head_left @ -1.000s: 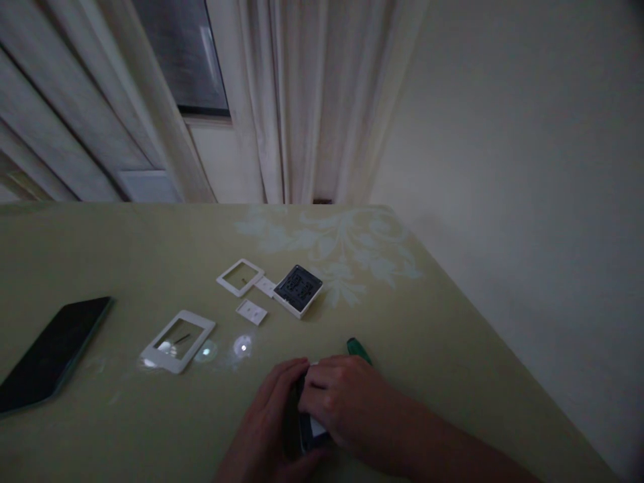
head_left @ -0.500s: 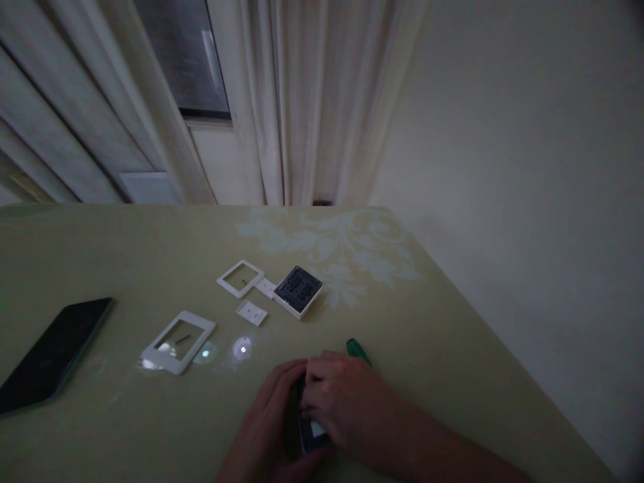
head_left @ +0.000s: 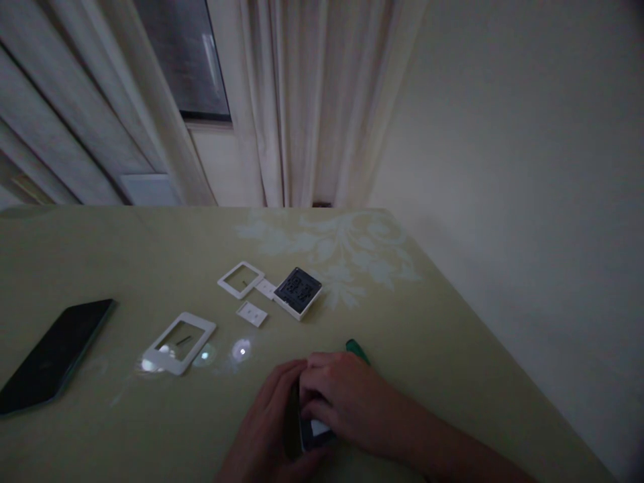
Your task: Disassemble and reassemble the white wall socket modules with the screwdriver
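Observation:
My left hand (head_left: 269, 416) curls around the near and left sides of a dark, flat wall-socket module (head_left: 316, 439) with a white label patch, thumb along its lower edge. Over its top and right side lies my right hand (head_left: 342, 396), with bent fingers pressed onto it. Much of the module is covered by both hands, and what the right fingertips touch is hidden. Just beyond the right hand, a green handle (head_left: 356, 349) sticks out; the rest of it cannot be seen.
Farther up the table (head_left: 453, 376) lies a second module (head_left: 298, 292), dark side up, with small white plates (head_left: 251, 313) beside it. Two white cover frames (head_left: 201, 325) each surround a small screw (head_left: 184, 340). A dark tablet or phone (head_left: 55, 355) rests at left. Curtains (head_left: 322, 100) and a wall (head_left: 528, 168) stand behind.
My right hand's fingers have shifted slightly to the left over the module, and the knuckles are bent differently. My left hand holds its place.

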The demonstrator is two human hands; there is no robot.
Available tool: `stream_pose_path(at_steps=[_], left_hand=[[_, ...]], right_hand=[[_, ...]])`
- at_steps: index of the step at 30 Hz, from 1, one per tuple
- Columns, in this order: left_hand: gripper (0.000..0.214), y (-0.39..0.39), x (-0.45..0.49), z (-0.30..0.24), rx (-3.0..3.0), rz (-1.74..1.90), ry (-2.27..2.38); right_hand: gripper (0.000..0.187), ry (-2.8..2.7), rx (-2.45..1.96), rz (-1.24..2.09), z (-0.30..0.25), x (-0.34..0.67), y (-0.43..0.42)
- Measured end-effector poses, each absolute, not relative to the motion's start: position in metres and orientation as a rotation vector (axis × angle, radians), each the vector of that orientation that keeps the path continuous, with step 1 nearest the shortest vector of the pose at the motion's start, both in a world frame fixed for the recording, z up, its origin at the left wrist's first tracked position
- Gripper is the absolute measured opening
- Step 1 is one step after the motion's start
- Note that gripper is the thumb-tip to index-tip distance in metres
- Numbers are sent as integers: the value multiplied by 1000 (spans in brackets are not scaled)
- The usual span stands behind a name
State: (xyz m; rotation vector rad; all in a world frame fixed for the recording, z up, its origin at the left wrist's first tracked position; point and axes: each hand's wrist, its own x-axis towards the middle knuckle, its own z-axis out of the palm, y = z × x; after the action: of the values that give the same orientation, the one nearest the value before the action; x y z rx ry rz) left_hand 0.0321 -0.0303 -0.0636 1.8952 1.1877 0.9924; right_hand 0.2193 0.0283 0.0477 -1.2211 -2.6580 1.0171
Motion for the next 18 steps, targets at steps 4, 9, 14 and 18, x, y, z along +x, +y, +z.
stream_pose_path(at_steps=[4, 9, 14, 18], left_hand=[[90, -30, 31, -60, 1894, 984, 1183], [90, -31, 30, -60, 1869, 936, 1192], [90, -32, 31, -65, 1854, 985, 1165], [92, -34, 32, -69, 1869, 971, 1195]], right_hand=[[13, -2688, -1172, 982, 47, 221, 30], [13, -2668, -1221, 933, 50, 226, 35], [5, -2597, -1269, 927, 52, 228, 33], [9, -2646, -1307, 898, 51, 225, 31]])
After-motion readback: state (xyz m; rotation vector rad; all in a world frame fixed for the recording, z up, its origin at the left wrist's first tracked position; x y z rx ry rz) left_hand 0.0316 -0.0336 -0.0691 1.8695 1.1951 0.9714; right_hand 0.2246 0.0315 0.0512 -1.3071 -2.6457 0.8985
